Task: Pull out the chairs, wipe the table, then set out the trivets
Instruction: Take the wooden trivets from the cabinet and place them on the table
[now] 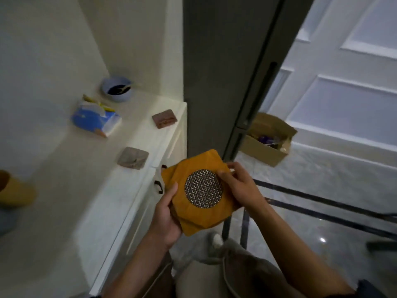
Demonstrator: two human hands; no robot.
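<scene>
Item, far left: a yellow object (15, 190) on the white cabinet top (64, 190), too blurred to be named. Item: a blue tissue pack (96, 119), lying opened, a sheet drawn up for ready taking. Item: a pale blue bowl (117, 89) set back by the wall, small dark oddments kept inside. Items: a grey square mat (132, 158) and a brown square mat (164, 121), laid flat and apart near the cabinet's front edge. Item, centre: a stack of orange square trivets (203, 188), the top one fitted with a round metal mesh, held in the air clear of the cabinet. The stack is cradled from below and at its left edge by the left hand (165, 216), fingers curled under, thumb on top; its right edge is pinched by the right hand (238, 186). The corners are fanned out of line, so both hands are probably needed to keep the pile together for carrying. Item, right: an open cardboard box (266, 145) on the marble floor, before a white panelled door (343, 82). No table is in view; the setting-out is judged not yet begun.
</scene>
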